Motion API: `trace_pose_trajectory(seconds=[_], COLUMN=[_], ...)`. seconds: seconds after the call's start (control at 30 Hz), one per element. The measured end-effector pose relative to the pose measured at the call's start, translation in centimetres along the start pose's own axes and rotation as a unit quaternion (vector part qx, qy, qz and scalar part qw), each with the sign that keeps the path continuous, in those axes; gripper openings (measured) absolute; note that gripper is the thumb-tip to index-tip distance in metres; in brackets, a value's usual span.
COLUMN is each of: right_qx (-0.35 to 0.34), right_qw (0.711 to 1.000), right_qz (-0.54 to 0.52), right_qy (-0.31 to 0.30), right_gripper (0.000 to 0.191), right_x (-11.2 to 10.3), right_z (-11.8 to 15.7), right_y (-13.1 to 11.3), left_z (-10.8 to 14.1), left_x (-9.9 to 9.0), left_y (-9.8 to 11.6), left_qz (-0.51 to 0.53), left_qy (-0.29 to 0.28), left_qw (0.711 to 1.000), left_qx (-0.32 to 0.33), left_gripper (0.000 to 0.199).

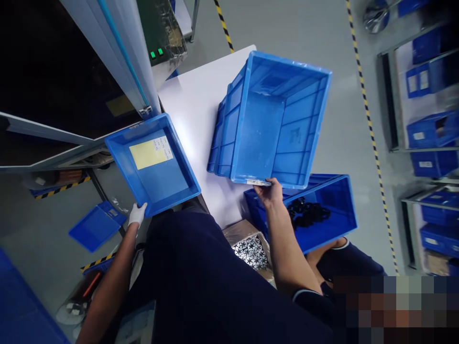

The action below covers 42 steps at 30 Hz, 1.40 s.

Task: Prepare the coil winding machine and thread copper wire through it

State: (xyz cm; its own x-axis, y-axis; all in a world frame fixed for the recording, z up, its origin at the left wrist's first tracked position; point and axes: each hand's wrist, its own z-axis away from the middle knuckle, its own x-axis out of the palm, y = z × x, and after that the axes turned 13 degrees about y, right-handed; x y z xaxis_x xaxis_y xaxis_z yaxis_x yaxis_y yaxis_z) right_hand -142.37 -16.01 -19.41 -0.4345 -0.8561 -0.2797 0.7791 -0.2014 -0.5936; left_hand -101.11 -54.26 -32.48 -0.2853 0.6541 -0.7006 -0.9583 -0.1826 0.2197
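Note:
My left hand (137, 214), in a white glove, grips the near corner of a shallow blue tray (163, 179). Inside that tray lie a yellow paper (146, 154) and a white label with handwriting (165, 148). With bare fingers, my right hand (269, 192) holds the near rim of a deep blue crate (263, 134), tilted so its inside faces me; I see nothing in it. Below my right hand, another blue bin (342, 205) contains black parts (307, 212). A cardboard box (236, 229) of round metal parts (251, 251) sits beside my right forearm.
A white table (193, 105) extends behind the crate. On the left stands a machine with a grey frame (132, 52) and green-lit buttons (157, 53). Shelves with blue bins (430, 129) line the right. Another person's dark clothing (351, 263) shows at lower right, close to the bin.

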Motion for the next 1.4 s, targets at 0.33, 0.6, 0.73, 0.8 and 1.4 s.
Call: trace_pose_trajectory(seconds=[0.33,0.6,0.73,0.8,1.4], right_qx=[-0.016,-0.194,-0.302,-0.396,-0.529], right_qw=[0.998,0.933,0.768,0.657,0.342], right_qz=[0.040,0.285,0.442,0.498,0.703], right_qy=[0.055,-0.103,-0.352,-0.405,-0.330], right_gripper=[0.038,0.049,0.045,0.053,0.054], right_x=[0.9,3.4,15.8,24.5,39.8], right_z=[0.6,9.3,10.0,8.6,4.5], right_y=[0.2,14.3,22.3,25.0,29.5], left_z=[-1.7,0.0,0.3,0.4,0.5], left_x=[3.7,4.6,4.7,4.7,5.5], left_y=[1.9,1.4,1.4,1.4,1.5], left_qz=[-0.020,-0.030,-0.056,-0.060,-0.047], left_qy=[0.077,0.123,0.121,0.118,0.116], left_qw=[0.996,0.992,0.991,0.991,0.992], left_qx=[-0.029,-0.016,-0.003,-0.002,0.012], left_gripper=[0.056,0.048,0.043,0.042,0.039])
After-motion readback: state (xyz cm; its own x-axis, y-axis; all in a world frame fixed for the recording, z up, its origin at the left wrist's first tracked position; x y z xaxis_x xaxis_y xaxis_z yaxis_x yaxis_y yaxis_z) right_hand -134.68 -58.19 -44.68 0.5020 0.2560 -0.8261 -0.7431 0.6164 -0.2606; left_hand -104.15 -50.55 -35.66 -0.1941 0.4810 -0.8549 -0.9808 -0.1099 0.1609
